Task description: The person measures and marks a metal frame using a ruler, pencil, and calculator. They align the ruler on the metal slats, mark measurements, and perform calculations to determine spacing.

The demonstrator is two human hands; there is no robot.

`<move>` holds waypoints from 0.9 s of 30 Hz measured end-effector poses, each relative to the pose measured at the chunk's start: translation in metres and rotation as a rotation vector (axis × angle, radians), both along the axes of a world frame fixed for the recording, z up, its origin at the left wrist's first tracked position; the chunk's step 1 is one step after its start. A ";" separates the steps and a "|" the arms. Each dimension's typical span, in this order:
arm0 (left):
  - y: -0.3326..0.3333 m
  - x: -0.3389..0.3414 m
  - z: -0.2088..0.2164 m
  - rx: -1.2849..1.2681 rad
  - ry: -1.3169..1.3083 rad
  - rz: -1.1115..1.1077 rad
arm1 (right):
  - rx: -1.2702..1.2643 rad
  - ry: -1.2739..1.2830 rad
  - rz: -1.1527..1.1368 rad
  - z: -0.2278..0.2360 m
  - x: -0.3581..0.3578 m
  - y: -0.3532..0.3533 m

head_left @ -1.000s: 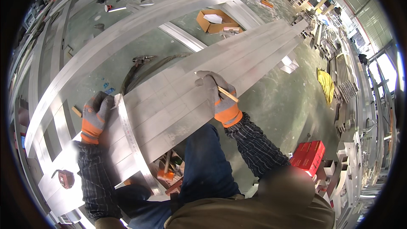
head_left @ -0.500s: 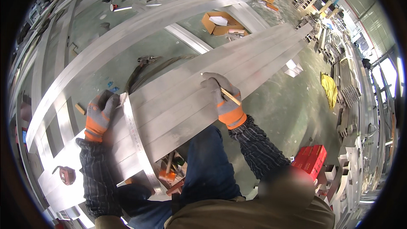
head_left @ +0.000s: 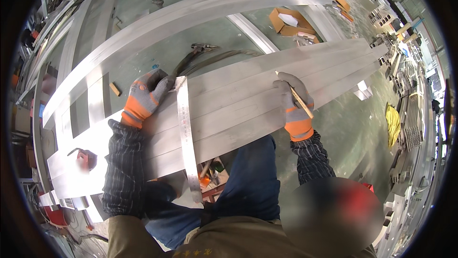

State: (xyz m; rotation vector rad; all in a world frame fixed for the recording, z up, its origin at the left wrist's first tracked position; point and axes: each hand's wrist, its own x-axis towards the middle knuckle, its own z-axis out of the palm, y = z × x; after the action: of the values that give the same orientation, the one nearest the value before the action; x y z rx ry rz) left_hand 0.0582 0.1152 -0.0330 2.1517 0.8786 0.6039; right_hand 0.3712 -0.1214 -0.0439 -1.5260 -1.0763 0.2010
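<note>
Several long, flat silver metal bars (head_left: 229, 110) lie side by side across my lap. My left hand (head_left: 143, 96), in a grey and orange glove, is closed at the far edge of the bars on the head of a metal square. The long ruled blade of the square (head_left: 185, 134) crosses the bars and sticks out past their near edge. My right hand (head_left: 296, 107), gloved alike, is closed around a pencil (head_left: 301, 101) and rests over the bars to the right of the square. A red tape measure (head_left: 86, 160) sits on the bars' left end.
A curved metal beam (head_left: 157, 17) arches beyond the bars. Farther back stands an open cardboard box (head_left: 292, 23). A dark hose or cable (head_left: 191, 60) lies on the floor. Tools (head_left: 214, 174) sit below the bars near my knees. Stacked metal profiles and a yellow cloth (head_left: 392, 125) are at right.
The whole view has turned, so bars, square and hands appear farther right and less steeply angled. Both hands keep their grip on the square and the pencil.
</note>
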 end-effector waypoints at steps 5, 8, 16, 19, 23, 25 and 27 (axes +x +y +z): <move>0.000 0.002 -0.001 -0.010 -0.035 0.000 | -0.021 0.001 -0.017 -0.001 0.001 -0.001; 0.002 0.001 -0.004 0.011 -0.050 0.022 | -0.044 0.012 -0.020 -0.001 0.000 -0.001; -0.001 0.002 0.002 0.055 0.007 -0.003 | -0.024 -0.024 -0.013 -0.002 0.001 -0.001; -0.002 0.001 0.003 0.027 0.029 0.019 | -0.023 0.052 0.029 -0.002 0.002 -0.002; -0.002 0.005 0.004 0.028 0.026 0.001 | -0.014 0.053 0.014 -0.005 0.003 -0.003; -0.001 0.002 0.002 0.036 0.024 0.000 | -0.033 0.056 0.006 -0.004 0.001 -0.001; -0.001 0.004 0.002 0.009 0.004 -0.001 | -0.019 0.027 0.013 -0.005 0.003 -0.002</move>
State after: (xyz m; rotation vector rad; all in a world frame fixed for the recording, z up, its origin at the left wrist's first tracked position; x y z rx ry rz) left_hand 0.0618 0.1141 -0.0309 2.1620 0.8782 0.6035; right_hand 0.3741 -0.1231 -0.0488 -1.5291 -1.0657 0.2412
